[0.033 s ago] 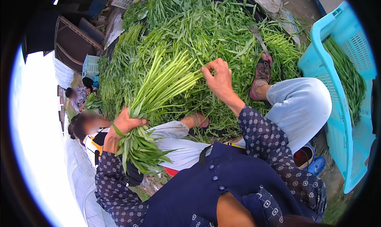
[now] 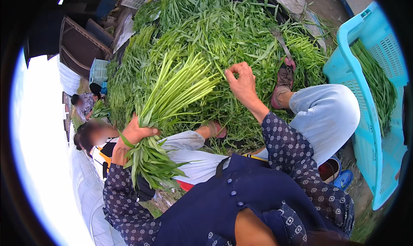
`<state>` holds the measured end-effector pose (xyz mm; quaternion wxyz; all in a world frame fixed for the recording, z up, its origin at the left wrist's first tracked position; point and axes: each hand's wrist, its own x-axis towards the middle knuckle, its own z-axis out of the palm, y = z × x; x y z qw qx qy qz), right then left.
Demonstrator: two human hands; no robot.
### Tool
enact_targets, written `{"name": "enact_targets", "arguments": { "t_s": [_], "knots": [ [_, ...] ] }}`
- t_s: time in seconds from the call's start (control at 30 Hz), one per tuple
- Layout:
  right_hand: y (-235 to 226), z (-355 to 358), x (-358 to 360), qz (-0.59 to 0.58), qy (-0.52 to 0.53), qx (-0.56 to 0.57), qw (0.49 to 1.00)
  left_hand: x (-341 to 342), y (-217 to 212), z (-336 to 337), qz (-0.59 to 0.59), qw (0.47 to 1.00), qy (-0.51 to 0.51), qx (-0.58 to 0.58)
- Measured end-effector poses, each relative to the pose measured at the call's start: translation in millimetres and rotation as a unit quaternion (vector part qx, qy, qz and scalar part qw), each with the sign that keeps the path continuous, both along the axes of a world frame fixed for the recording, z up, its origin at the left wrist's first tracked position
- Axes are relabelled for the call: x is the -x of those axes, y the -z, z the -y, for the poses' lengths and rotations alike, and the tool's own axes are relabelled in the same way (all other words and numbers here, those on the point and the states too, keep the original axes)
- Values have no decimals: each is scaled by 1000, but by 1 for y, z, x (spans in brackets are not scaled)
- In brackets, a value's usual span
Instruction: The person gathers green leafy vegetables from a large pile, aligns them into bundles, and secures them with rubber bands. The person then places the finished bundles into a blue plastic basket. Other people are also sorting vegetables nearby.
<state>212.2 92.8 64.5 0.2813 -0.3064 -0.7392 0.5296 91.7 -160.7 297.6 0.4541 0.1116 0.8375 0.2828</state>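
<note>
My left hand (image 2: 138, 132) is closed around a bunch of water spinach (image 2: 178, 93), gripping it where the leaves begin. The pale green stems fan out up and to the right, and the narrow leaves hang below my fist. Just right of the stem ends, my right hand (image 2: 241, 83) has thumb and forefinger pinched together. A thin green stem runs close to these fingertips, but whether they hold it is unclear. Beneath both hands spreads a large heap of the same greens (image 2: 241, 35).
A light blue plastic crate (image 2: 359, 74) at the right holds a bundle of greens (image 2: 378, 87). A grey fork-shaped thing (image 2: 280, 43) lies by my shoe (image 2: 284, 80). Blue sandals (image 2: 343, 179) sit below the crate. One person (image 2: 103, 145) is close on the left, another (image 2: 86, 106) farther off.
My right hand has shifted slightly to the right, away from the stem ends. My left hand and its bunch stay almost in place.
</note>
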Motion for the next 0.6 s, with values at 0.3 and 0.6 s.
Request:
{"name": "enact_targets", "arguments": {
  "t_s": [0.3,0.6],
  "knots": [
    [0,33,3,-109,-98,61,987,2,5,7,69,991,-96,-70],
    [38,-12,11,-149,20,257,955,-9,5,-3,109,982,-116,-98]
  ]
}}
